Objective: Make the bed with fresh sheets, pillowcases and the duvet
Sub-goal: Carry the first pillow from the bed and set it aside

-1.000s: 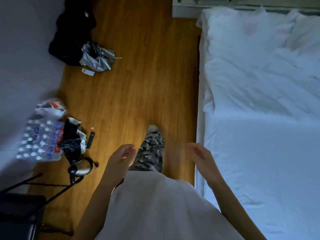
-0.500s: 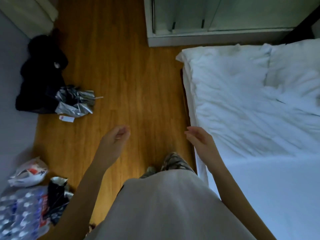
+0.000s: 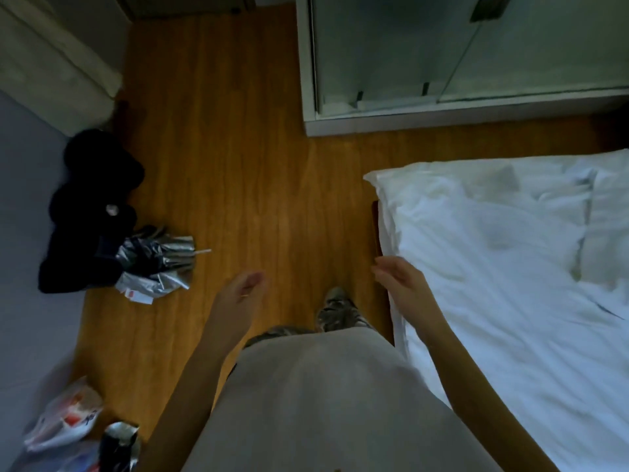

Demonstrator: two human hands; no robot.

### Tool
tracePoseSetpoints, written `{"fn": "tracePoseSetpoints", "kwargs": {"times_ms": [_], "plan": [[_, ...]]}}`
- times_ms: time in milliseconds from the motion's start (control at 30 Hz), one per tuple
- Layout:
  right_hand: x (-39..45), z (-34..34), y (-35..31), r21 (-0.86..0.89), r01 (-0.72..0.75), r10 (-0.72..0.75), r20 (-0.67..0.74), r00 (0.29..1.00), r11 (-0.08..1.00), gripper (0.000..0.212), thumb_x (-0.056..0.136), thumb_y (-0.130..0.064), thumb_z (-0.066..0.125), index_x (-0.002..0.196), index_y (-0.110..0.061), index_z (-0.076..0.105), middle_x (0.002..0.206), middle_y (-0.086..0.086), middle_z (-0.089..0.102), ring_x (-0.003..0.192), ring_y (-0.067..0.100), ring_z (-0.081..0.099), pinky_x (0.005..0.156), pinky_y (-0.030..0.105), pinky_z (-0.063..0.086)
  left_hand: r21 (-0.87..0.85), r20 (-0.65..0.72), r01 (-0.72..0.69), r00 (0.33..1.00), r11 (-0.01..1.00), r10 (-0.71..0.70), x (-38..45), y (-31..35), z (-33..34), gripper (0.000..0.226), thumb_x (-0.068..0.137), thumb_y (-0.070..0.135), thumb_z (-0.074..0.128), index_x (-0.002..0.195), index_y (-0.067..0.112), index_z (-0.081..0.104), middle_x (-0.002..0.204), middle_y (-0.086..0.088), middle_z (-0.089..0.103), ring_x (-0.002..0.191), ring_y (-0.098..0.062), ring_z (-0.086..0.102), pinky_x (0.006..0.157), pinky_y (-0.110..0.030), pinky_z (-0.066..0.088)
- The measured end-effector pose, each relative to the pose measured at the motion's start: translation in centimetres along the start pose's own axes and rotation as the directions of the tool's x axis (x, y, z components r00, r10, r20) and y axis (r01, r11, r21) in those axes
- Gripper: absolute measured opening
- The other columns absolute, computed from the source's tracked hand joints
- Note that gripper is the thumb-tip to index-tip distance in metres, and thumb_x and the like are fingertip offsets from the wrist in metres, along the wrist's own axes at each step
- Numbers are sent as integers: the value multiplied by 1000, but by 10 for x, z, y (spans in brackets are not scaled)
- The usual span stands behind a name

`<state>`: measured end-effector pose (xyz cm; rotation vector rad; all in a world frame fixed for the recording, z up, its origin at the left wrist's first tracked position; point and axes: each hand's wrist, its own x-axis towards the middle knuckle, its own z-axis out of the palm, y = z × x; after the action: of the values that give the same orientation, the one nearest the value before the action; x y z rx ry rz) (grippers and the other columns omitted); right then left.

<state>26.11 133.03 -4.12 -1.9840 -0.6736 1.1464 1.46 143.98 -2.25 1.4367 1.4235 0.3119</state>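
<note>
**Desk:** What is the person doing at the bedside?

**Photographer:** A person in a pale top and camouflage trousers is standing on the wooden floor [image 3: 245, 172], alongside the left edge of the bed [image 3: 401, 321]. Both bare hands are reaching forward at waist height. The left hand [image 3: 243, 291] is hanging over the floor with its fingers loosely curled; its grip is holding nothing. The right hand [image 3: 401, 281] is hovering just at the mattress edge, fingers relaxed and slightly bent, its grip likewise holding nothing. Whether the fingertips are touching the linen, I cannot tell.

**Desk:** And the bedding?

**Photographer:** A rumpled white duvet [image 3: 483, 267] is lying across the upper part of the bed, its corner reaching toward the bed's near-left corner. A white sheet [image 3: 561, 403] is showing smoother below it, toward the person. Further right, what looks like a pillow [image 3: 609, 212] is sitting at the frame's edge, partly cut off.

**Desk:** Anything else in the room?

**Photographer:** A glass-fronted cabinet [image 3: 442, 63] is standing beyond the bed. On the floor to the left, a black bundle [image 3: 88, 212] is lying against the wall, touching a crumpled silver bag [image 3: 160, 264]. At the lower left, a white plastic bag with red print [image 3: 64, 420] and a dark crumpled wrapper [image 3: 119, 441] are lying near the wall; the picture is blurring there.
</note>
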Motion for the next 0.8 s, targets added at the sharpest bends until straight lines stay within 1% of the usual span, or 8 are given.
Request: {"fn": "tracePoseSetpoints", "kwargs": {"times_ms": [167, 267, 333, 400, 467, 533, 600, 800], "plan": [[96, -32, -52, 14, 7, -6, -85, 996, 1000, 26, 95, -32, 54, 120, -24, 60, 114, -11, 60, 104, 5, 56, 87, 21, 45, 30, 64, -26, 998, 999, 24, 98, 68, 0, 16, 97, 23, 54, 112, 24, 61, 106, 18, 60, 99, 4, 55, 79, -12, 41], [143, -38, -67, 29, -60, 63, -120, 991, 998, 25, 95, -30, 55, 119, -25, 60, 117, -7, 62, 107, 11, 58, 94, 29, 47, 31, 99, -13, 995, 999, 10, 159, 96, 3, 15, 98, 19, 53, 110, 24, 60, 103, 18, 60, 93, 9, 54, 74, -7, 41], [176, -35, -77, 25, -109, 111, -124, 986, 994, 24, 95, -31, 54, 118, -26, 59, 118, -6, 61, 108, 13, 57, 91, 26, 46, 35, 137, -20, 990, 999, 15, 205, 112, 8, 13, 97, 18, 53, 106, 24, 60, 99, 18, 59, 87, 11, 55, 71, -3, 41], [212, -29, -93, 58, -140, 147, -152, 977, 988, 25, 96, -32, 52, 119, -26, 58, 117, -7, 60, 106, 10, 56, 81, 15, 43, 46, 198, -26, 980, 999, 17, 255, 131, 12, 15, 97, 20, 53, 111, 21, 61, 101, 17, 60, 93, 5, 57, 73, -7, 42], [249, -24, -119, 99, -150, 168, -200, 965, 984, 27, 96, -34, 52, 121, -26, 58, 116, -9, 60, 105, 8, 56, 75, 9, 38, 79, 278, -86, 959, 993, 61, 309, 153, 14, 19, 97, 21, 54, 114, 17, 62, 104, 14, 61, 96, 1, 57, 76, -9, 43], [282, -26, -150, 147, -151, 187, -273, 944, 977, 28, 96, -35, 52, 122, -26, 57, 115, -10, 60, 104, 7, 56, 76, 11, 40, 129, 373, -157, 922, 979, 99, 366, 185, 13, 17, 97, 21, 54, 113, 20, 60, 104, 15, 60, 97, 1, 56, 80, -10, 44], [306, -31, -179, 197, -136, 197, -338, 920, 971, 27, 96, -33, 52, 122, -27, 57, 114, -10, 60, 102, 6, 57, 81, 13, 43, 186, 437, -250, 887, 950, 148, 418, 222, 14, 17, 97, 22, 53, 114, 23, 59, 106, 13, 61, 101, -4, 57, 84, -18, 45], [368, -58, -220, 297, -136, 261, -434, 862, 945, 23, 96, -29, 51, 119, -27, 54, 105, -15, 57, 89, -9, 54, 69, -1, 40, 295, 601, -482, 765, 825, 231, 531, 339, 43, 20, 98, 30, 51, 118, 32, 54, 105, 20, 55, 98, 5, 52, 77, -14, 41]]}}
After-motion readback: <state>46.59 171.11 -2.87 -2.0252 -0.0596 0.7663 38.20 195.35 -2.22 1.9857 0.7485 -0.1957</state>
